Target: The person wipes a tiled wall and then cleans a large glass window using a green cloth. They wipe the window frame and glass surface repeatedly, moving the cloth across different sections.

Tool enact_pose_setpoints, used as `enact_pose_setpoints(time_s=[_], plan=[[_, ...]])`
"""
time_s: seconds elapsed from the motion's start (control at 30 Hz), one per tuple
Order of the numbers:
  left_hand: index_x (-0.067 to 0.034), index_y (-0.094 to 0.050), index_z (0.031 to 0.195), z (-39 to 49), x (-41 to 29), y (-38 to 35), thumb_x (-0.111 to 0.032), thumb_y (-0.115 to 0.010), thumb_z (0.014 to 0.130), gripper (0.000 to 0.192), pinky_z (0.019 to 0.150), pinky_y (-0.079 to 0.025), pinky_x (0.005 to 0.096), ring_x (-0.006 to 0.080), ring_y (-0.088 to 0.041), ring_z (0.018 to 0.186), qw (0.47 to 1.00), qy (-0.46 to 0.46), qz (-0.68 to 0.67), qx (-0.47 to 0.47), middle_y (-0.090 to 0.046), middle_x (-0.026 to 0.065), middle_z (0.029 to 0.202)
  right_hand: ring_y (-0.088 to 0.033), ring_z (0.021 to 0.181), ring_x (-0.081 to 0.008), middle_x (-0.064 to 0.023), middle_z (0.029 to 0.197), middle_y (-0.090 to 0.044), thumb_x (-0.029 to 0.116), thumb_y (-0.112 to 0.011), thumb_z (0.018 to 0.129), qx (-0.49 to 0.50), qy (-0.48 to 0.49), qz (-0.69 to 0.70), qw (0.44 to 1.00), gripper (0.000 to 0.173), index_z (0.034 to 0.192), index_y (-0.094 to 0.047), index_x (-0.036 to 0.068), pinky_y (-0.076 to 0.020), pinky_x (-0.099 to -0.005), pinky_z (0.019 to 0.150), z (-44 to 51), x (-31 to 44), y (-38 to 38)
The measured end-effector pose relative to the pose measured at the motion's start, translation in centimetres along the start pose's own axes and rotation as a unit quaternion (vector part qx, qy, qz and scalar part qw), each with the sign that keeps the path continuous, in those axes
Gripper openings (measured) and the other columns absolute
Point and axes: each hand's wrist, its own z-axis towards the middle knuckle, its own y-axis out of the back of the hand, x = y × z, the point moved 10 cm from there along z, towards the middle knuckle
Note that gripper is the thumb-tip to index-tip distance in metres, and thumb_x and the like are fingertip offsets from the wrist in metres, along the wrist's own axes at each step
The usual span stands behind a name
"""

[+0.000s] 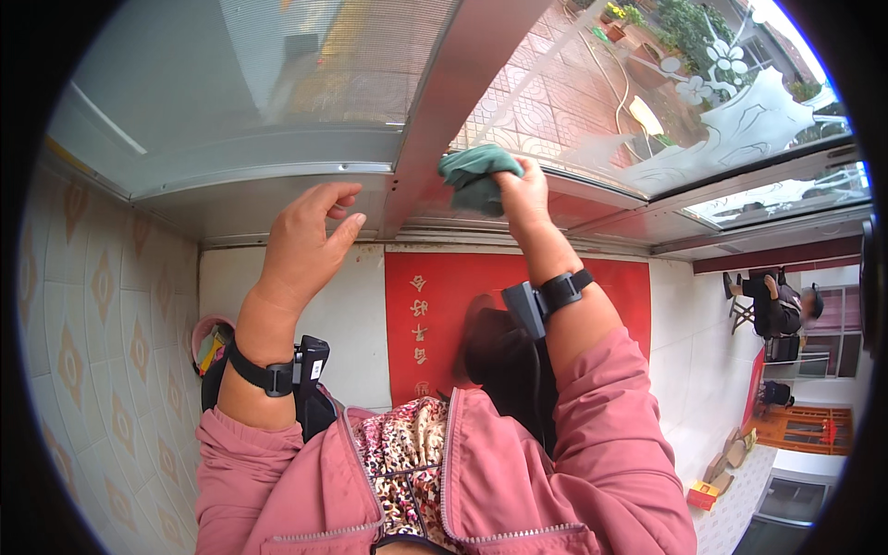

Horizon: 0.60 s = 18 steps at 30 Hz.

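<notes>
My right hand grips a bunched green cloth at the lower corner of a glass door pane with frosted flower decoration. The cloth lies against the metal frame beside that pane, and part of it hangs below my fingers. My left hand is raised with its fingers apart and holds nothing. It is in front of the lower rail of a screened panel on the left. Each of my forearms wears a black strap with a small device.
A red mat bearing writing lies on the pale tiled floor under me. At left, a pink basin holds cloths near the tiled wall. A person sits at far right. Potted plants and a hose stand outside.
</notes>
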Motion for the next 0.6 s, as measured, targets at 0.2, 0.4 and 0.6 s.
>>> enact_pose_setpoints(time_s=[0.2, 0.4, 0.6], plan=[[-0.003, -0.066, 0.114, -0.2, -0.4, -0.6, -0.009, -0.071, 0.084, 0.031, 0.080, -0.055, 0.0359, 0.0251, -0.067, 0.085, 1.000, -0.009, 0.010, 0.009, -0.070, 0.0125, 0.103, -0.063, 0.077, -0.0157, -0.0068, 0.090, -0.067, 0.006, -0.065, 0.087, -0.132, -0.056, 0.131, 0.981, 0.014, 0.100, -0.064, -0.001, -0.0533, -0.0331, 0.069, 5.1, -5.1, 10.9], [-0.004, -0.065, 0.114, -0.4, -0.1, -0.9, -0.008, -0.071, 0.084, 0.031, 0.079, -0.054, 0.0353, 0.0244, -0.066, 0.084, 1.000, -0.001, 0.015, 0.014, -0.069, 0.0117, 0.099, -0.062, 0.072, -0.0224, -0.0100, 0.097, -0.067, 0.018, -0.065, 0.087, -0.441, -0.207, 0.094, 0.868, 0.026, 0.106, -0.064, 0.000, -0.0510, -0.0397, 0.064, 2.9, -12.9, 28.3], [-0.003, -0.065, 0.114, -0.3, 0.4, -2.4, -0.008, -0.072, 0.083, 0.031, 0.079, -0.054, 0.0352, 0.0251, -0.067, 0.085, 0.999, 0.015, 0.022, 0.048, -0.069, 0.0125, 0.100, -0.071, 0.082, -0.0345, -0.0175, 0.104, -0.068, 0.011, -0.048, 0.097, -0.454, -0.101, 0.259, 0.847, 0.023, 0.112, -0.060, 0.000, -0.0613, -0.0486, 0.073, 4.9, -18.3, 37.3]])
